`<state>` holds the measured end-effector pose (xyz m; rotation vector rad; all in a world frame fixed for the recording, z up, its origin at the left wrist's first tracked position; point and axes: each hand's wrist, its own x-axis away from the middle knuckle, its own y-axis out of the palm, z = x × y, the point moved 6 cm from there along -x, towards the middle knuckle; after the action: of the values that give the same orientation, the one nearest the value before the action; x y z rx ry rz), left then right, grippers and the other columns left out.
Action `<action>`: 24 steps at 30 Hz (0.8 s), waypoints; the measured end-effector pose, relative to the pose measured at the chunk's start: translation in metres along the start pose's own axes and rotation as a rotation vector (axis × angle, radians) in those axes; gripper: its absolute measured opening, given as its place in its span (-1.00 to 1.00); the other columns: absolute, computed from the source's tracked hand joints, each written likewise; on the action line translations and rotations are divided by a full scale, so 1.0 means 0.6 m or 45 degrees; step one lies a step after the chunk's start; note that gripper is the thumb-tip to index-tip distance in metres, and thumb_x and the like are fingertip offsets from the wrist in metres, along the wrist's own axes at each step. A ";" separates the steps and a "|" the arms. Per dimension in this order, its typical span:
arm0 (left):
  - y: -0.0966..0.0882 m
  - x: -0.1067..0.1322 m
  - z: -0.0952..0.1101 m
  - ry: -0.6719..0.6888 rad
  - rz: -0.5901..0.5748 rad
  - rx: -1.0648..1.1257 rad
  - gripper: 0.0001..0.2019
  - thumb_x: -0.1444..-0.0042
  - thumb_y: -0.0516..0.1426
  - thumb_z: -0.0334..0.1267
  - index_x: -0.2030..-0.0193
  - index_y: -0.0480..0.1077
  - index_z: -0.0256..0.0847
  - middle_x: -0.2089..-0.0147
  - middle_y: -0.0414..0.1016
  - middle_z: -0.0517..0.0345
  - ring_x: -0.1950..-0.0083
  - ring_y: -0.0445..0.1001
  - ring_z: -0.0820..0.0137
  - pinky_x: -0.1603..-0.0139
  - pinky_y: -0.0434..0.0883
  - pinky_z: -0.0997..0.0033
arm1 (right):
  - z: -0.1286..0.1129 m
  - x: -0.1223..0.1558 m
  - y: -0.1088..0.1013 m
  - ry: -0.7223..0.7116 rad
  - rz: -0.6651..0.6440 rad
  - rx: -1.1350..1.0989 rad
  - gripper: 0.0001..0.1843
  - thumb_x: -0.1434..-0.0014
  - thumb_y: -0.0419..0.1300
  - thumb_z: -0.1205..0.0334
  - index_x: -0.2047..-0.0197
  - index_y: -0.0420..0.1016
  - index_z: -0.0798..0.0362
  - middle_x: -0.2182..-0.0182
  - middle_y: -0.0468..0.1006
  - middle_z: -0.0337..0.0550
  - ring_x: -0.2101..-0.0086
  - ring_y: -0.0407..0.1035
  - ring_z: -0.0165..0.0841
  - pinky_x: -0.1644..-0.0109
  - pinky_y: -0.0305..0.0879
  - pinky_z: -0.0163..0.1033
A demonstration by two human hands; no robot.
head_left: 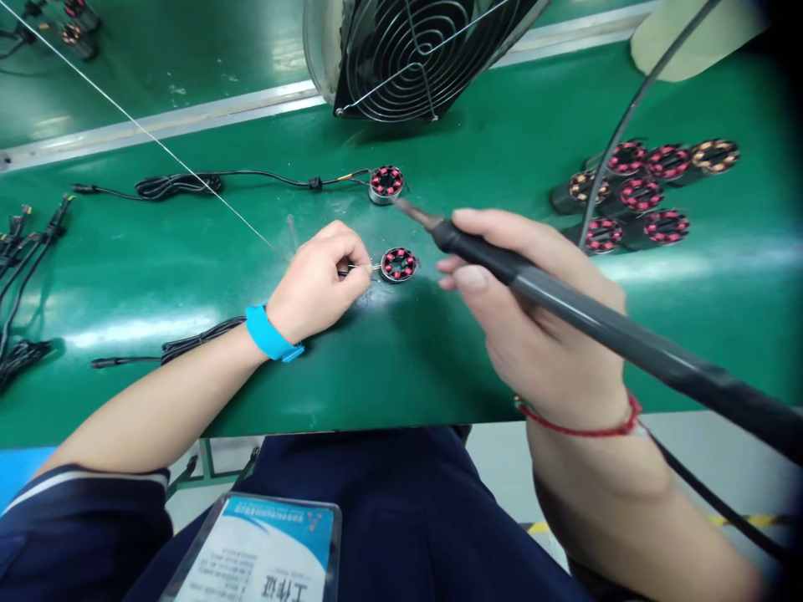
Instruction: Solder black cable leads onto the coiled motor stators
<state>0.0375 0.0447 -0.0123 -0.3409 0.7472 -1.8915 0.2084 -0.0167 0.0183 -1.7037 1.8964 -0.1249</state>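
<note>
My left hand (323, 280) rests on the green bench, fingers pinched on the end of a thin black cable whose wire tips touch a small round stator (399, 264) with red coils. My right hand (533, 322) is closed around a dark soldering iron (565, 297). The iron's tip points up and left, ending just beside a second stator (386, 184) that has a black cable (188, 182) attached. A thin solder wire (144, 130) runs diagonally from the top left down toward my left hand.
A wire-guarded fan (414, 54) stands at the back centre. Several stators with red and yellow coils (640, 194) lie grouped at the right. More black cables (25, 276) lie at the left edge. The bench's front edge runs just above my lap.
</note>
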 end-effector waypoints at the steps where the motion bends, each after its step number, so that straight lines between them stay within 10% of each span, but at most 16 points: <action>1: 0.001 0.000 -0.001 -0.002 0.002 -0.001 -0.88 0.02 0.07 -0.50 0.50 0.32 -0.25 0.34 0.44 0.18 0.32 0.38 0.49 0.30 0.34 0.44 | 0.000 0.013 -0.006 -0.016 0.076 -0.008 -0.70 -0.24 0.24 0.22 -0.05 0.49 -0.18 0.08 0.61 -0.19 0.19 0.58 -0.24 0.02 0.54 -0.02; 9: 0.003 0.001 -0.008 -0.006 0.034 0.016 -0.84 0.03 0.08 -0.55 0.52 0.28 -0.24 0.37 0.41 0.20 0.34 0.38 0.49 0.34 0.34 0.40 | 0.038 0.081 0.003 -0.097 0.305 -0.003 -0.69 -0.13 0.35 0.19 0.03 0.54 -0.07 0.27 0.64 -0.20 0.51 0.51 -0.41 0.43 0.49 -0.28; 24: 0.004 -0.001 -0.010 -0.009 0.053 0.018 -0.84 0.03 0.08 -0.55 0.53 0.29 -0.24 0.37 0.42 0.18 0.36 0.37 0.50 0.37 0.32 0.41 | 0.039 0.085 0.005 -0.044 0.234 -0.010 -0.68 -0.14 0.35 0.18 0.01 0.52 -0.08 0.28 0.66 -0.20 0.50 0.52 -0.40 0.43 0.49 -0.27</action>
<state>0.0361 0.0464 -0.0182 -0.3206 0.7310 -1.8545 0.2161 -0.0568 -0.0204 -1.5175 2.0188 -0.0169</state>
